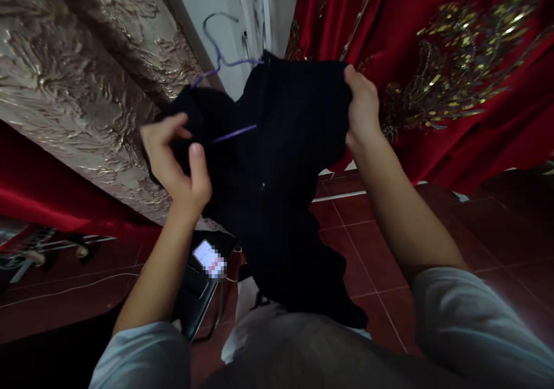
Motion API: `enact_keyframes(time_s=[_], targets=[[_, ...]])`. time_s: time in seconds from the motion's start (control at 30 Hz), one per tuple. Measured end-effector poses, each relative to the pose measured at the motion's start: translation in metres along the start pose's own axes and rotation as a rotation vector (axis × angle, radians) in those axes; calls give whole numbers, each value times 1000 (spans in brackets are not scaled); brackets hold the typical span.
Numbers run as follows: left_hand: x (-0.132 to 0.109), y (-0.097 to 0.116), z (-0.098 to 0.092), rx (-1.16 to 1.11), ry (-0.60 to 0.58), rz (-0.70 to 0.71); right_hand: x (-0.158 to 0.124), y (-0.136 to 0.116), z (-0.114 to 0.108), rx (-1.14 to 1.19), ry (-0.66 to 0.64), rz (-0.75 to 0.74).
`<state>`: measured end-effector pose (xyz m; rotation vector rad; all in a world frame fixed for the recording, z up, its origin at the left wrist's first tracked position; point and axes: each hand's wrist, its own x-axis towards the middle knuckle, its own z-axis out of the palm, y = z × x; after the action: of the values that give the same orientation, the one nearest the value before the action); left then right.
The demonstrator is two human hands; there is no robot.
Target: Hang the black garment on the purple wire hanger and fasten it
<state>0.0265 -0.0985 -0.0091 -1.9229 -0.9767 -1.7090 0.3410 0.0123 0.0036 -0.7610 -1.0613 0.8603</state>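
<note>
A black garment [285,146] with a small shiny dot on its front hangs before me on a purple wire hanger [236,62]. The hanger's hook stands free above the cloth, and its lower bar shows across the garment's opening. At the right, my right hand [362,103] is closed on the garment's upper edge, thumb on top. My left hand [175,161] is at the garment's left side, thumb and forefinger apart, with dark cloth behind them. Its other fingers are partly hidden and slightly blurred.
Red curtains [454,112] with gold sequins are at the right, and a textured beige curtain [99,89] is at the left. Below my left arm, a lit phone [208,257] lies on a dark seat [194,308]. A white cable [73,288] crosses the red tiled floor [359,256].
</note>
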Motion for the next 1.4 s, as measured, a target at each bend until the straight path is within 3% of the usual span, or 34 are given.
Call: enact_keyframes(time_s=[0.1,0.2,0.3,0.43,0.5,0.6,0.63,0.73,0.77,0.8,0.9,1.17,1.3,1.4], targets=[[-29,18,4,62,-276,44,-23,0,-16,-9,89,-67],[-63,27,17,92,-559,-133,-58,1,-35,10,186,-100],[-88,30,30,162,-660,-328,-76,7,-49,-11,211,-84],[-97,39,37,26,-483,-405,-80,15,-57,-189,218,-123],[-99,52,39,-83,-361,-412,-95,17,-52,-371,336,-225],[-105,80,44,-224,-191,-509,-147,23,-31,-504,549,-299],[-108,91,47,-280,-135,-570,-168,27,-22,-460,499,-205],[-118,120,54,-463,-9,-756,-226,42,4,-265,-151,318],[-121,127,56,-510,13,-804,-238,46,10,-212,-230,396],[-122,133,56,-545,23,-833,-246,49,14,-166,-271,439],[-122,142,53,-594,15,-831,-249,50,16,-78,-156,424],[-122,144,51,-585,-10,-828,-246,49,16,32,-118,454],[-140,131,54,-528,9,-937,-247,53,18,51,-75,524],[-158,112,52,-604,-154,-971,-244,52,17,3,-83,545]])
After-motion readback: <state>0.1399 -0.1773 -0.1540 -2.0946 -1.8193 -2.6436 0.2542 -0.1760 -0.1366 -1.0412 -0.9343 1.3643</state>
